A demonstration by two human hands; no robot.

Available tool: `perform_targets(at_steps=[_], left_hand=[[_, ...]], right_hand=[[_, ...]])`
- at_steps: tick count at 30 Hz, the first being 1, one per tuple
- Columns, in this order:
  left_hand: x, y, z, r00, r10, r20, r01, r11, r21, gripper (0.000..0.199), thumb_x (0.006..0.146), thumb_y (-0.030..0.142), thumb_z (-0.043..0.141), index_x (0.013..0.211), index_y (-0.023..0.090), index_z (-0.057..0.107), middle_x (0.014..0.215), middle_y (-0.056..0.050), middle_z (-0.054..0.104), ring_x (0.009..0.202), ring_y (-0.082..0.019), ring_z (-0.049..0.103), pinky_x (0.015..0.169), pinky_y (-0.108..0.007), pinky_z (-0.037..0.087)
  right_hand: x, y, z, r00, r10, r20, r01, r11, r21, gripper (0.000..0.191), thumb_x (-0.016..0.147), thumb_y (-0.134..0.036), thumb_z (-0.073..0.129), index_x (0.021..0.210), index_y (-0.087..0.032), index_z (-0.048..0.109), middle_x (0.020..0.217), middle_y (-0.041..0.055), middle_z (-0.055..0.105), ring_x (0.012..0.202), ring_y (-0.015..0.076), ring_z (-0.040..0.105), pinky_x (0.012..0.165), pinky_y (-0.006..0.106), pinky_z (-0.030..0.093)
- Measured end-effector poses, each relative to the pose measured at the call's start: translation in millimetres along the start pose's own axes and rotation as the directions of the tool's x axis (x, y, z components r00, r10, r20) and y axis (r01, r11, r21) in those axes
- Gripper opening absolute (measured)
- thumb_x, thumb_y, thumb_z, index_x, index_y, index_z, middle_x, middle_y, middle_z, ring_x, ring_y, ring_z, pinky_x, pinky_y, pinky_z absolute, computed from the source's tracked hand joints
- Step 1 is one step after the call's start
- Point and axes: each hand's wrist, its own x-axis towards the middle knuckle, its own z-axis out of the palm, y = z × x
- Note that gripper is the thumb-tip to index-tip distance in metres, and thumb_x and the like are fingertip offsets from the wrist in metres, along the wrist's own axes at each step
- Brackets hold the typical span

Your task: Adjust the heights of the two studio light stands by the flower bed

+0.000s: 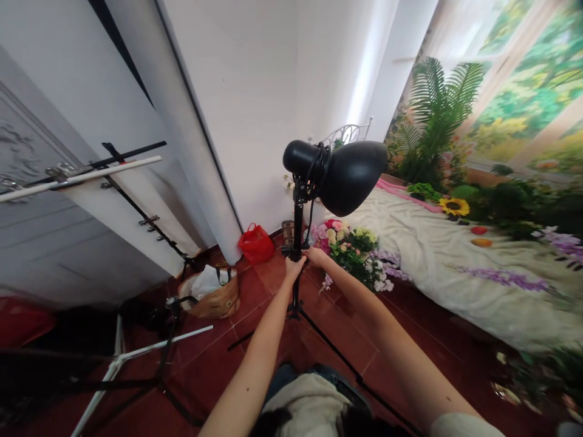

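Right in front of me stands a black lamp (353,176) with a dome-shaped shade that faces right. Its cable is coiled around the neck. The lamp tops a black light stand (297,227) with spread legs on the floor. My left hand (295,262) is wrapped round the stand's pole below the lamp, near a clamp knob. Close beside it, my right hand (313,255) grips the same part of the pole from the right. The fingers of both hands are partly hidden behind the pole and each other.
To the right is a bed (423,261) with a cream cover and artificial flowers. A bouquet (346,243) sits behind the stand. On the left are a red bag (256,244), a woven basket (214,297) and a backdrop stand (150,221). White and black legs cross the tiled floor.
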Motion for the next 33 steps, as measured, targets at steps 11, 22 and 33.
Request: perform_targets(at_steps=[11, 22, 33], left_hand=[[-4.8, 9.9, 2.2, 0.996, -0.087, -0.011, 0.087, 0.996, -0.028, 0.017, 0.057, 0.019, 0.07, 0.071, 0.013, 0.063, 0.077, -0.007, 0.069, 0.075, -0.019, 0.065, 0.064, -0.028, 0.052], [-5.0, 4.8, -2.8, 0.993, -0.114, 0.025, 0.114, 0.993, 0.009, 0.011, 0.059, 0.02, 0.068, 0.066, 0.012, 0.064, 0.065, -0.006, 0.067, 0.066, -0.018, 0.064, 0.059, -0.026, 0.051], [-0.4, -4.1, -4.4, 0.992, -0.125, 0.02, 0.125, 0.992, 0.002, 0.015, 0.058, 0.022, 0.069, 0.065, 0.012, 0.062, 0.064, -0.005, 0.065, 0.058, -0.015, 0.06, 0.054, -0.023, 0.048]], right_hand=[[-24.5, -2.1, 35.8, 0.995, 0.049, -0.09, -0.065, 0.98, -0.188, 0.032, 0.084, -0.016, 0.048, 0.116, -0.015, 0.05, 0.114, 0.0135, 0.059, 0.106, 0.0221, 0.053, 0.085, 0.028, 0.043], [-1.7, 7.0, 36.1, 0.992, -0.024, 0.124, 0.051, 0.973, -0.225, 0.029, 0.087, -0.016, 0.046, 0.115, -0.019, 0.054, 0.113, 0.0123, 0.06, 0.104, 0.0209, 0.058, 0.085, 0.027, 0.044], [-9.0, 7.6, 48.4, 0.998, 0.045, 0.034, -0.042, 0.994, -0.096, 0.031, 0.086, -0.023, 0.048, 0.115, -0.016, 0.053, 0.111, 0.0114, 0.063, 0.094, 0.0198, 0.063, 0.076, 0.024, 0.044]])
